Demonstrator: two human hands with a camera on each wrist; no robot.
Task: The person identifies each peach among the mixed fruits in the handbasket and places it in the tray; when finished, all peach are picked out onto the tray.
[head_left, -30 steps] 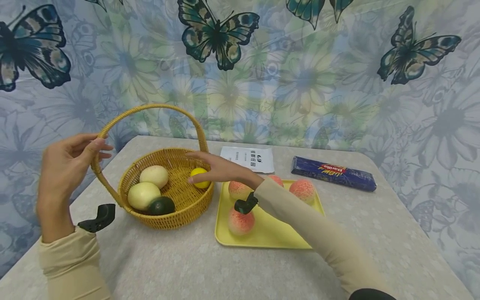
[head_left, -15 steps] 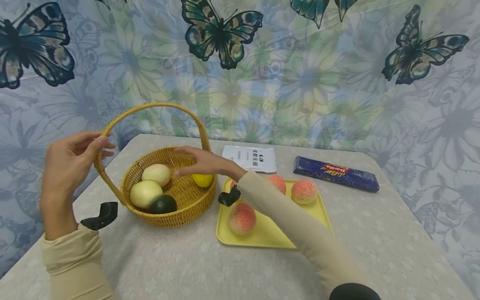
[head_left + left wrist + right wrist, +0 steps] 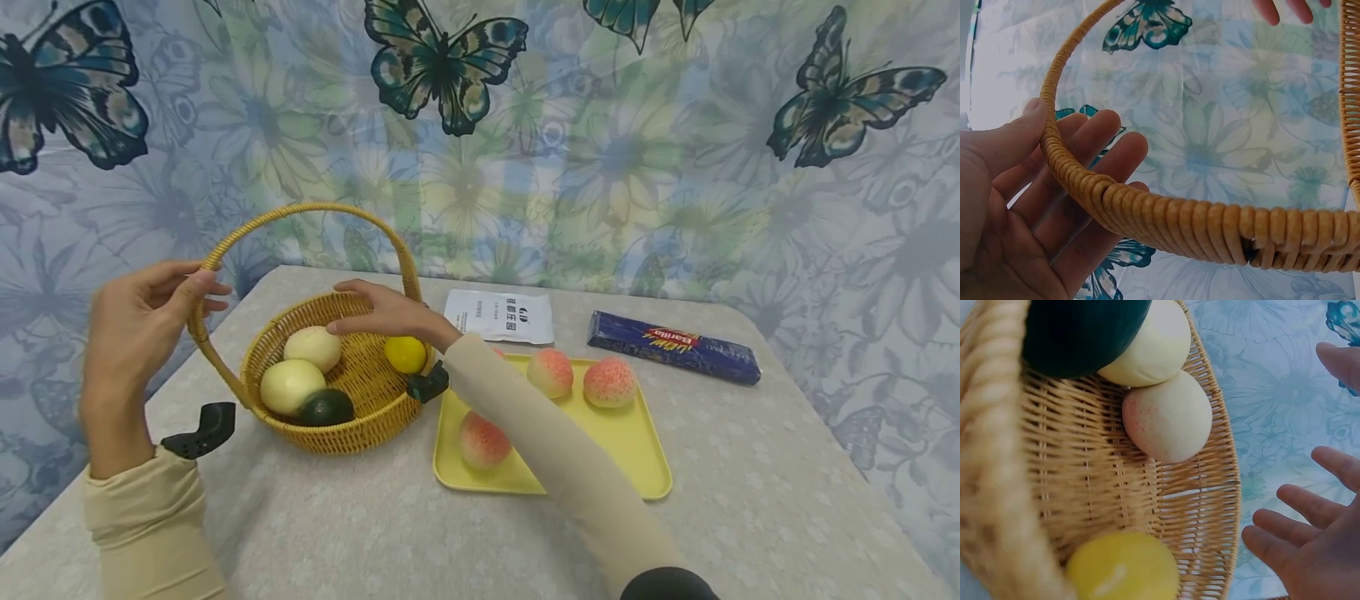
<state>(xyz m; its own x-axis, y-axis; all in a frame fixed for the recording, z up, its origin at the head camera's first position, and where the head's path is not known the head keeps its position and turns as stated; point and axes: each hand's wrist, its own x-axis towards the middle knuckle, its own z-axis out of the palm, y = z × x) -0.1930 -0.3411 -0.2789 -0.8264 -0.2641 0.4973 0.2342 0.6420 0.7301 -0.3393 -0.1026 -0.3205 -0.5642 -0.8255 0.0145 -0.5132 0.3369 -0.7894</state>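
Note:
My left hand holds the left side of the wicker basket's arched handle between thumb and fingers. Over the basket's far part, my right hand is spread with nothing in it, its thumb above a pale peach with faint pink speckles. That peach shows apart from the fingers in the right wrist view. Beside it in the basket lie a pale yellow-green round fruit and a dark green avocado-like fruit. A yellow lemon-like fruit sits at the basket's right side.
A yellow tray right of the basket bears several pink-speckled peaches, partly hidden by my right sleeve. Behind it lies a white printed packet. A blue Barilla pack rests at the back right. A butterfly-print cloth hangs behind the table.
My right hand has moved left, from beside the yellow fruit to above the pale peach, leaving the yellow fruit in the basket. My left hand still holds the handle.

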